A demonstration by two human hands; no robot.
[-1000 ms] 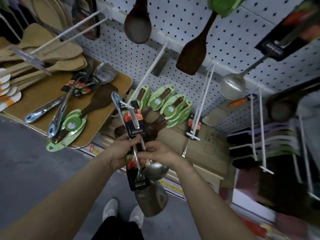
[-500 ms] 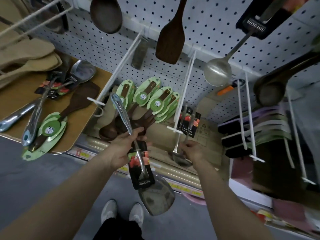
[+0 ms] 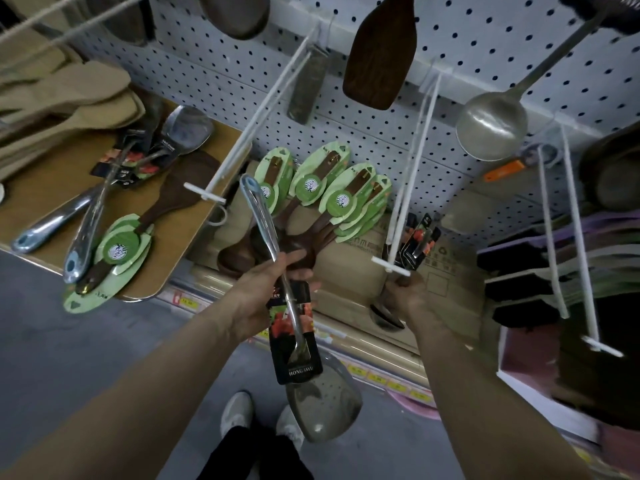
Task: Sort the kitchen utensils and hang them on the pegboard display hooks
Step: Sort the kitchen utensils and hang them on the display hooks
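Head view: spatula (image 3: 294, 327) within left fingers (image 3: 294, 259)

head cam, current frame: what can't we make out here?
- Ladle in right hand: mostly hidden by the hand; whether it's on the hook is unclear.
- Left hand holds a spatula; its card print is too small beyond the brand line.
- Shelves at right: dark, blurred.
- Upper hanging utensils: cut off by the top edge.

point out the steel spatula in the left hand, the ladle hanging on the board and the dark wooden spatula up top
steel spatula (image 3: 323, 412), head view, on its perforated blade
ladle (image 3: 491, 128), head view, on its bowl
dark wooden spatula (image 3: 379, 60), head view, on its blade
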